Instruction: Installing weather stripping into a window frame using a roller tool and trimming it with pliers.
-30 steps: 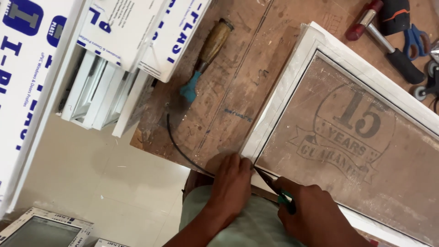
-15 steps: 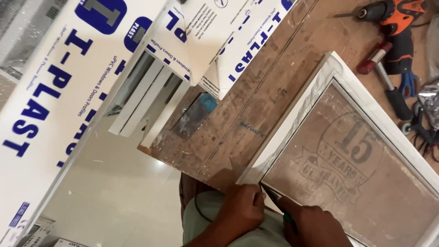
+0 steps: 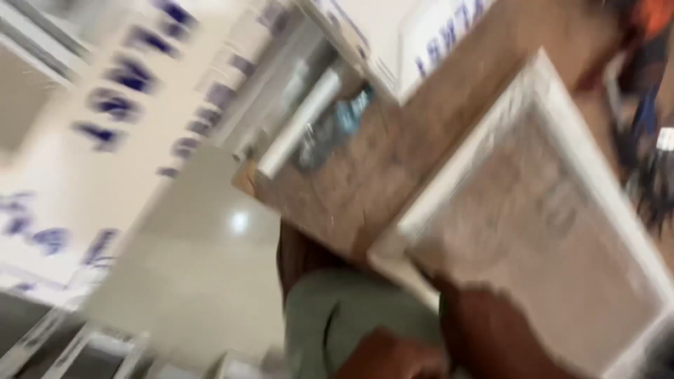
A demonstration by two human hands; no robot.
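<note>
Heavy blur. My right hand (image 3: 502, 330) rests at the white frame (image 3: 562, 105) near corner, left hand (image 3: 393, 358) low beside it; grip unreadable on both. Progress on the frame can't be judged; it lies flat on the wooden bench (image 3: 379, 182).

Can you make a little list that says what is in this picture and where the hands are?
picture: very blurred, camera swinging
bench: worn wooden workbench
main thing: white-framed panel with a brown middle, lying flat on the bench
right hand: on the panel's near edge; grip too blurred to tell
left hand: low, by the green shirt; grip too blurred to tell
left side: white bars with blue print
floor: pale, shiny tiles
</note>
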